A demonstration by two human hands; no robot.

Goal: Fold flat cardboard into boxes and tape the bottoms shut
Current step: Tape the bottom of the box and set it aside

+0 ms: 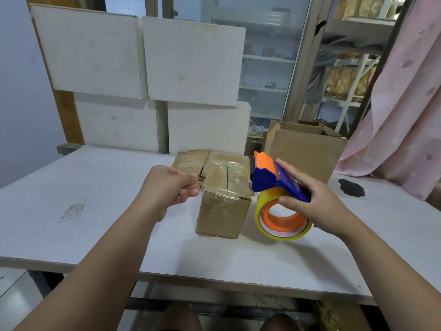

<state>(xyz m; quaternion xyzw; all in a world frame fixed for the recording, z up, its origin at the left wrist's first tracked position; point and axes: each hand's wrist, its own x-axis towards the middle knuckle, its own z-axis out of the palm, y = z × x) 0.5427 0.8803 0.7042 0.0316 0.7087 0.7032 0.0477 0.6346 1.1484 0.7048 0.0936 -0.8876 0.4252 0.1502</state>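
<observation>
Small box (224, 206) sits mid tabletop (95, 199), bottom up as far as we can judge, flaps shut w/ clear tape already across the top and down the near face. Our left grip (171, 185) is just beside the box's top left edge, fingers curled, thumb against index. It looks to pinch a clear tape end (201, 185) that barely shows, only a glint by the edge.

Our right grip (319, 204) is wrapped round the tape dispenser (267, 177), blue and orange. Thumb is under the handle near the core, fingers over the top, and it's held in the air just right of the box, not touching it. The yellowish roll (284, 231) hangs below the handle.

Handling, our guess:
- Box is empty, so light; it'll slide on the smooth tabletop if we drag tape w/o holding it down.
- Walls stiff enough, but the flap seam gives under pressure, so press at the edges and corners, not the middle.
- Tape film is thin, sticky, folds on itself; keep it taut, pinch only the very end.
- Dispenser is rigid; hold by the handle, away from the cutter end.

Behind the box lies flat cardboard (191, 160), prob. the next blank. A bigger open carton (307, 151) stands at the back right.
</observation>
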